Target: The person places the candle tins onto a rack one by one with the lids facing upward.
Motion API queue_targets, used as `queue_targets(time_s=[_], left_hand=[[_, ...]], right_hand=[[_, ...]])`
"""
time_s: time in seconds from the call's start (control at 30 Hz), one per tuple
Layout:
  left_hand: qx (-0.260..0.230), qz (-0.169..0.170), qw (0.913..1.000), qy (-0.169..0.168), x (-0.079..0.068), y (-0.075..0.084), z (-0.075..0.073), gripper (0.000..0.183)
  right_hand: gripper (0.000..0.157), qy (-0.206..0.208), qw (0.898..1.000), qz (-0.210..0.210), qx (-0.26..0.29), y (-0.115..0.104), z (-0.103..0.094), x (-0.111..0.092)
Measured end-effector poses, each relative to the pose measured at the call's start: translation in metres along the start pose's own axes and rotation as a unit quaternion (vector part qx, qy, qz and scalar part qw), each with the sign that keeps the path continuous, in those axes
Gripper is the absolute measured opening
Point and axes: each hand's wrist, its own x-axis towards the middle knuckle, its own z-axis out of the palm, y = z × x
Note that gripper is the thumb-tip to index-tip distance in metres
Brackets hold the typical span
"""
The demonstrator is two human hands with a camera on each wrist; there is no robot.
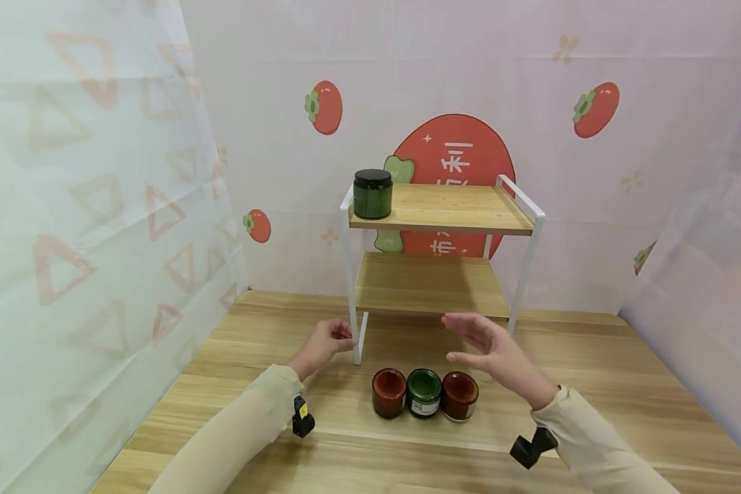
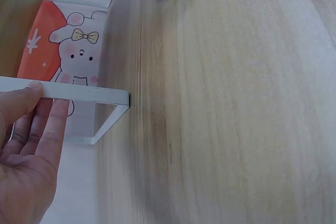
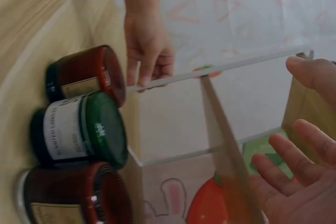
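Observation:
My left hand [image 1: 326, 343] pinches the front left leg of a white-framed two-tier shelf [image 1: 441, 228] between thumb and fingers, low down; the left wrist view shows the thumb on the white leg [image 2: 89, 93]. My right hand [image 1: 490, 350] is in the air before the shelf's right side, fingers spread and holding nothing. Between the hands, a red-brown glass jar [image 1: 389, 393], a green jar [image 1: 424, 393] with a white label and another red-brown jar [image 1: 460, 396] stand upside down in a row. A green jar with a black lid [image 1: 372, 195] stands upright on the top board's left end.
The shelf stands on a wood-grain table [image 1: 272, 446], with the jars just in front of it. Its lower board [image 1: 429, 283] is wooden, like the top one. Printed cloth [image 1: 272, 123] hangs behind and along both sides.

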Motion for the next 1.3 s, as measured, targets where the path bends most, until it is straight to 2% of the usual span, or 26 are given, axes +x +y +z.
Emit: queue_targets(time_s=[0.17, 0.43, 0.57, 1.1, 1.3], left_hand=[[0.002, -0.002, 1.0, -0.001, 0.0, 0.0, 0.0, 0.017], [0.002, 0.004, 1.0, -0.002, 0.0, 0.0, -0.001, 0.016], [-0.004, -0.005, 1.0, -0.002, -0.003, 0.003, -0.001, 0.015], [-0.001, -0.01, 0.9999, 0.006, -0.002, 0.001, 0.0, 0.013], [-0.003, -0.003, 1.0, 0.004, -0.002, 0.0, 0.0, 0.017]], right_hand=[[0.057, -0.003, 0.999, 0.034, -0.008, 0.025, 0.004, -0.013], [0.058, -0.003, 0.997, 0.072, -0.024, 0.053, 0.006, -0.028], [0.058, -0.008, 0.996, 0.09, -0.026, 0.068, 0.006, -0.035], [0.068, -0.026, 0.992, 0.12, -0.01, 0.09, 0.01, -0.044], [0.072, -0.029, 0.993, 0.115, -0.015, 0.095, 0.013, -0.044]])
